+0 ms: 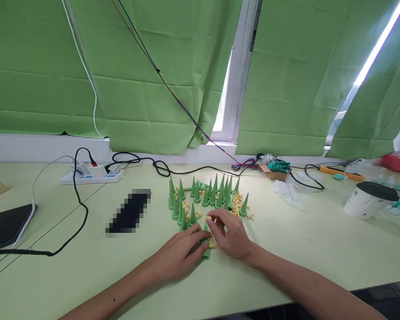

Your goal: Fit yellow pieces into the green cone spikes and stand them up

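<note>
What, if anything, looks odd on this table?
The dark patch left of the green cones looks odd: its edges break into blocks, hiding what it is. Small yellow pieces lie loose among the cones, a few beyond the rightmost one; nothing looks clearly damaged.

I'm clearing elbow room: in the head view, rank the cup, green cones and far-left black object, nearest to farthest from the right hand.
1. Green cones, mostly just beyond the right hand.
2. Cup, to its right.
3. Black object, far left.
</note>
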A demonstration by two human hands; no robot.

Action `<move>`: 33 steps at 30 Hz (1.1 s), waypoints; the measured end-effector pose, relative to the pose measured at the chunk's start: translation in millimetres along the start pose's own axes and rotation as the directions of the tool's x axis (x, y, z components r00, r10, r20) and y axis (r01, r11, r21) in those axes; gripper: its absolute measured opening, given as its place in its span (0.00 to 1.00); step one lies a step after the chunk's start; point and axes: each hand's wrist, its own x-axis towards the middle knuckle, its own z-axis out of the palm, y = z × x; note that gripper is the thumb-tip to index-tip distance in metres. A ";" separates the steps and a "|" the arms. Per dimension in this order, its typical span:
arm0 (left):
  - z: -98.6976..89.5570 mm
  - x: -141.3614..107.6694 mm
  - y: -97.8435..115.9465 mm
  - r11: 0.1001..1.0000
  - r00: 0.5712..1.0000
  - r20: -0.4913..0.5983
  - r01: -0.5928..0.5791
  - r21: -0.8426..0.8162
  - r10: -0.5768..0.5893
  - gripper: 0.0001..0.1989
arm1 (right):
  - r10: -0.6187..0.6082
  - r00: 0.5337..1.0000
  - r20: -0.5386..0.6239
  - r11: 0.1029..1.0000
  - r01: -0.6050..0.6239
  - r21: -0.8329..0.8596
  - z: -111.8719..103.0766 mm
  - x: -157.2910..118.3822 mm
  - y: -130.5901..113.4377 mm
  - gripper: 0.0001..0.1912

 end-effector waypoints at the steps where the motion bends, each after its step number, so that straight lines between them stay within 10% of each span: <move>1: 0.2 0.0 0.1 1.000 1.000 -0.007 0.004 -0.002 -0.004 0.15 | -0.003 1.000 -0.008 1.000 0.003 -0.002 -0.6 0.4 -1.1 0.03; 33: 7.9 0.2 -8.6 0.992 0.992 -0.112 -0.046 0.117 0.060 0.11 | -0.035 0.999 -0.009 0.999 0.035 0.007 -1.5 0.4 -2.9 0.03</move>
